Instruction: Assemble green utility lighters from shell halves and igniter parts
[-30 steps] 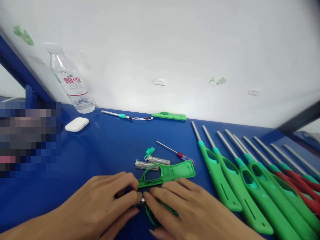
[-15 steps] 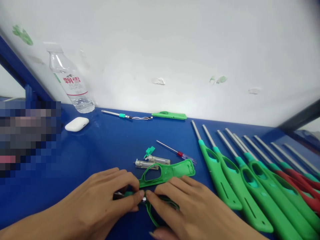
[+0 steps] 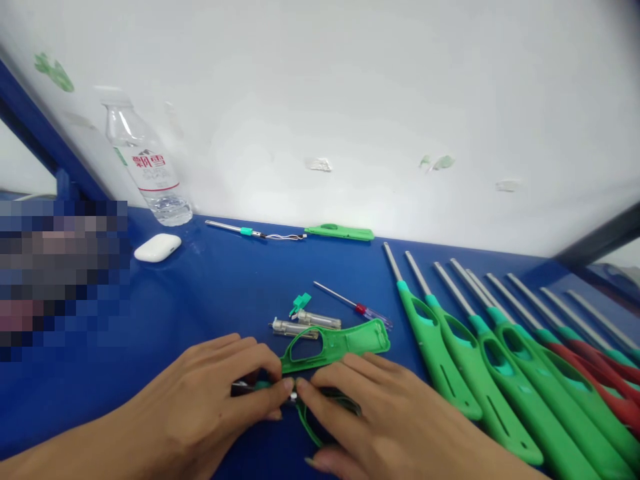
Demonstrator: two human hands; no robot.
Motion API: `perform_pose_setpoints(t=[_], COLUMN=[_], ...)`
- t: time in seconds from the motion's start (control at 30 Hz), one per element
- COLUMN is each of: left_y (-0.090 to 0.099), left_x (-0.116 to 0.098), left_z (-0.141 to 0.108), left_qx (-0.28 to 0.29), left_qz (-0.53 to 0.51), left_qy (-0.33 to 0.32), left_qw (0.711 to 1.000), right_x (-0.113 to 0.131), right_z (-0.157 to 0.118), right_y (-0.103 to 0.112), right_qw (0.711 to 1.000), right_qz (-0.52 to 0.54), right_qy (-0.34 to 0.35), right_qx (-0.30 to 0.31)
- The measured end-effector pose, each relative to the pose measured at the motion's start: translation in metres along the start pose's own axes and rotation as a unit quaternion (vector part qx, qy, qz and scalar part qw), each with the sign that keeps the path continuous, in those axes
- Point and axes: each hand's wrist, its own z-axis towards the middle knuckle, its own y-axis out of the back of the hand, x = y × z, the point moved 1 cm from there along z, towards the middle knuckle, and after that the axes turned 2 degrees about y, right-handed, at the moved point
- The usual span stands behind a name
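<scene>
My left hand (image 3: 215, 390) is closed around the barrel end of a partly assembled long-neck lighter; a dark, shiny bit of the barrel (image 3: 241, 388) shows under the fingers. My right hand (image 3: 373, 413) curls over its green handle half (image 3: 309, 425), fingers bent down on it. Both index fingers and the left thumb meet at a small whitish part (image 3: 293, 396). Most of the lighter is hidden below my hands. Just beyond them lies another green handle half (image 3: 355, 340), its hollow side up. Two clear fuel tanks (image 3: 295, 329) and a small teal trigger piece (image 3: 300, 303) lie behind it.
A screwdriver (image 3: 350, 303) lies behind the parts. Several finished green lighters (image 3: 440, 360) and red ones (image 3: 595, 367) are lined up at right. Along the wall are a metal barrel with wires (image 3: 233, 228), a green casing (image 3: 340, 232), a white case (image 3: 158, 248) and a water bottle (image 3: 150, 167).
The view has shifted very slightly. Both hands keep the same hold on the lighter, with hardly any finger movement.
</scene>
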Motion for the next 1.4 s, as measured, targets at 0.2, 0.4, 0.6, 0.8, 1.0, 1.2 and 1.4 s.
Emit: perform_pose_setpoints(t=[0.2,0.4,0.6,0.8,1.0,1.2,1.4], left_y=[-0.004,-0.01,-0.005,0.001,0.005,0.005,-0.004], left_x=[-0.001,-0.001,-0.003,-0.005,-0.005,-0.006,-0.006], left_z=[-0.003,-0.007,-0.003,0.01,0.014,0.005,-0.011], left_qx=[-0.011,-0.006,-0.023,-0.029,-0.015,0.001,0.051], left_qz=[0.001,-0.008,-0.017,-0.136,-0.181,-0.101,-0.081], left_qy=[0.002,0.011,0.013,0.065,0.076,0.041,0.038], left_qw=[1.0,1.0,1.0,0.988,0.98,0.994,0.995], right_x=[0.0,0.003,-0.001,0.005,0.009,0.007,0.004], right_z=[-0.001,-0.001,-0.001,0.002,-0.001,-0.001,0.002], right_y=[0.005,0.007,0.005,0.006,0.003,0.002,-0.007], right_qw=[1.0,0.999,1.0,1.0,0.998,0.995,0.988], right_qz=[-0.002,-0.013,-0.005,-0.014,-0.01,0.041,0.08], right_qy=[-0.003,0.001,-0.004,-0.016,-0.055,-0.085,-0.11], right_qx=[-0.013,-0.03,-0.016,-0.015,-0.015,-0.032,-0.069])
